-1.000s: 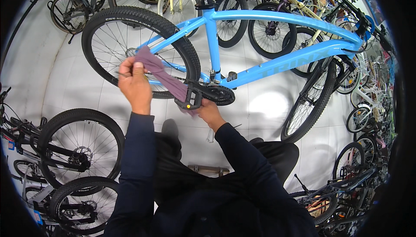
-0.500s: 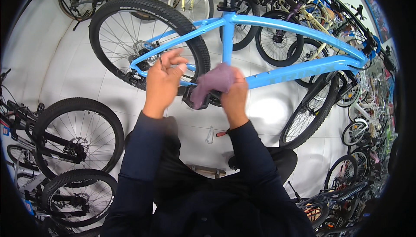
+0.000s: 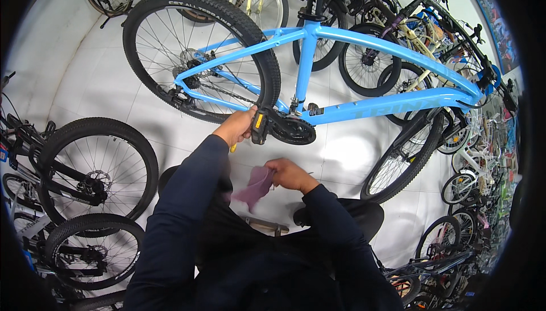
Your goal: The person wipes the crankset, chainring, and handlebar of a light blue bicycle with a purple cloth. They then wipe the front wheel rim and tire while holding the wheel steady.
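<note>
A blue bicycle [image 3: 375, 109] stands side-on in front of me. My left hand [image 3: 238, 128] is closed at its black pedal [image 3: 259, 128], which carries a yellow-orange reflector; some of the fingers are hidden behind the pedal. A small yellow piece [image 3: 233, 147] shows just below that hand, too small to make out. The crankset [image 3: 294, 132] and the chain [image 3: 224, 93] lie beside and beyond the pedal. Nearer to me, above my lap, my right hand [image 3: 290, 174] pinches a crumpled purple cloth [image 3: 256, 187] that hangs down toward the left, apart from the bicycle.
The bicycle's rear wheel [image 3: 199, 55] rises at far left and its front wheel [image 3: 404, 151] at right. Other bicycle wheels [image 3: 96, 177] crowd the left side. More parked bicycles [image 3: 449, 234] line the right and the back. A low brown board [image 3: 267, 225] is between my legs.
My left hand has come down from above the chainstay to the pedal. My right hand has drawn the cloth away from the pedal, down toward my lap. The view has shifted slightly.
</note>
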Available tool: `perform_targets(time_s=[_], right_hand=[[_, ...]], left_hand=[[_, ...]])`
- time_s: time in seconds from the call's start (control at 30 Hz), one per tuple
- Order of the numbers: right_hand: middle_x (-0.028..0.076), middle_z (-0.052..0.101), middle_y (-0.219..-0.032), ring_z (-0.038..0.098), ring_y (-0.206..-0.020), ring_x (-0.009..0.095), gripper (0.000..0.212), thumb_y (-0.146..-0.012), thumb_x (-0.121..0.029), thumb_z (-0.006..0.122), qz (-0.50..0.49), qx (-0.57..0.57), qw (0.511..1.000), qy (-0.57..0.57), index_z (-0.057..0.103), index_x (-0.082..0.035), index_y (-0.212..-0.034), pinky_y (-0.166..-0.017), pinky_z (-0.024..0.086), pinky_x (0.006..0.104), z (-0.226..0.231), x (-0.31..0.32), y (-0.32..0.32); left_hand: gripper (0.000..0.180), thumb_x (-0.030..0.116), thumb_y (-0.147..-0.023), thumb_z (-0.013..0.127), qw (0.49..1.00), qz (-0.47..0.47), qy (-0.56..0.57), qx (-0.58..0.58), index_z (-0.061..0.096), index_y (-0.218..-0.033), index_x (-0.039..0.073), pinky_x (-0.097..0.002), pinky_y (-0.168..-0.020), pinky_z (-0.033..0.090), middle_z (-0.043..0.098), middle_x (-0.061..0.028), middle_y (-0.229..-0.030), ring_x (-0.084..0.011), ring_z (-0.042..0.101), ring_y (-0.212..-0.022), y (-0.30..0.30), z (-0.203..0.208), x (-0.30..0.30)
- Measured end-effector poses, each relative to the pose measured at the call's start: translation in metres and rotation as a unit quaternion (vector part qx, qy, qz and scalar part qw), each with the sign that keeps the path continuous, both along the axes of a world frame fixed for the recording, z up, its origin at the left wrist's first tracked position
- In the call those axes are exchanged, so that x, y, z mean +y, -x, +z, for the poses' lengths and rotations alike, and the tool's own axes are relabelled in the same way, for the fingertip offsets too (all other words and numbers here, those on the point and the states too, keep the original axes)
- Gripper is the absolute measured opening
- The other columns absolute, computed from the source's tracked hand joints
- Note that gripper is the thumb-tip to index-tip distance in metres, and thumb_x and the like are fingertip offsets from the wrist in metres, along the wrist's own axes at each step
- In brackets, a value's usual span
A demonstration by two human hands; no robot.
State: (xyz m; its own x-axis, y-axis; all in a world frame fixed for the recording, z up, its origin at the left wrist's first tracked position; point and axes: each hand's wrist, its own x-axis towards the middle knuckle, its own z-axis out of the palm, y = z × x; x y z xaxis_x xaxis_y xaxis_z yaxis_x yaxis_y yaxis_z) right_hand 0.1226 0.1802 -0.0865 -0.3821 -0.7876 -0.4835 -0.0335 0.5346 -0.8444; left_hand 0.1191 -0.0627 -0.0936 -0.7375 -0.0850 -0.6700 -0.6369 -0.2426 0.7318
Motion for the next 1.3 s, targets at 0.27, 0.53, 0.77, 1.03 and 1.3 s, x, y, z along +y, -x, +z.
perform_targets(time_s=[0.27,0.53,0.77,1.03,1.3], right_hand=[[0.009,0.071,-0.100,0.068,-0.092,0.018,0.041,-0.084,0.009,0.050,-0.348,0.174,0.886,0.252,0.065,-0.003,-0.120,-0.081,0.054,0.0317,0.022,-0.040,0.057],[0.019,0.073,-0.088,0.073,-0.084,0.035,0.021,-0.081,0.000,0.063,-0.194,0.323,0.916,0.136,0.070,-0.001,-0.101,-0.076,0.056,0.0430,-0.003,-0.058,0.028],[0.012,0.070,-0.074,0.070,-0.065,0.018,0.023,-0.081,0.002,0.061,-0.206,0.035,0.977,0.034,0.071,0.001,-0.101,-0.063,0.054,0.0334,0.015,-0.001,0.049],[0.020,0.075,-0.101,0.072,-0.093,0.039,0.029,-0.086,-0.006,0.064,-0.246,0.381,0.871,0.190,0.074,-0.003,-0.113,-0.082,0.057,0.0401,0.004,-0.086,0.065],[0.021,0.074,-0.090,0.072,-0.087,0.041,0.016,-0.089,-0.012,0.069,-0.227,0.399,0.887,0.046,0.075,-0.003,-0.100,-0.082,0.057,0.0436,-0.042,-0.046,0.065]], left_hand=[[0.055,0.068,-0.103,0.046,0.999,0.025,-0.039,-0.020,0.058,-0.079,0.020,-0.0255,-0.041,0.020,0.055,0.0040,-0.060,-0.0091,0.038,-0.043,-0.002,0.015,0.011],[0.046,0.058,-0.105,0.044,0.994,0.080,-0.071,-0.033,0.067,-0.093,0.020,-0.0273,-0.041,0.030,0.066,0.0029,-0.073,-0.0095,0.056,-0.051,-0.002,0.002,0.010],[0.043,0.054,-0.106,0.046,0.995,0.089,-0.051,-0.016,0.066,-0.090,0.020,-0.0294,-0.043,0.022,0.067,0.0022,-0.073,-0.0093,0.060,-0.056,0.004,0.004,0.016],[0.032,0.048,-0.102,0.049,0.992,0.118,-0.052,-0.012,0.061,-0.091,0.020,-0.0278,-0.042,0.023,0.058,0.0054,-0.071,-0.0088,0.047,-0.052,-0.002,0.015,0.024],[0.041,0.056,-0.105,0.048,0.994,0.107,-0.032,-0.010,0.061,-0.089,0.020,-0.0284,-0.048,0.023,0.058,0.0051,-0.073,-0.0074,0.044,-0.053,-0.006,0.006,0.018]])
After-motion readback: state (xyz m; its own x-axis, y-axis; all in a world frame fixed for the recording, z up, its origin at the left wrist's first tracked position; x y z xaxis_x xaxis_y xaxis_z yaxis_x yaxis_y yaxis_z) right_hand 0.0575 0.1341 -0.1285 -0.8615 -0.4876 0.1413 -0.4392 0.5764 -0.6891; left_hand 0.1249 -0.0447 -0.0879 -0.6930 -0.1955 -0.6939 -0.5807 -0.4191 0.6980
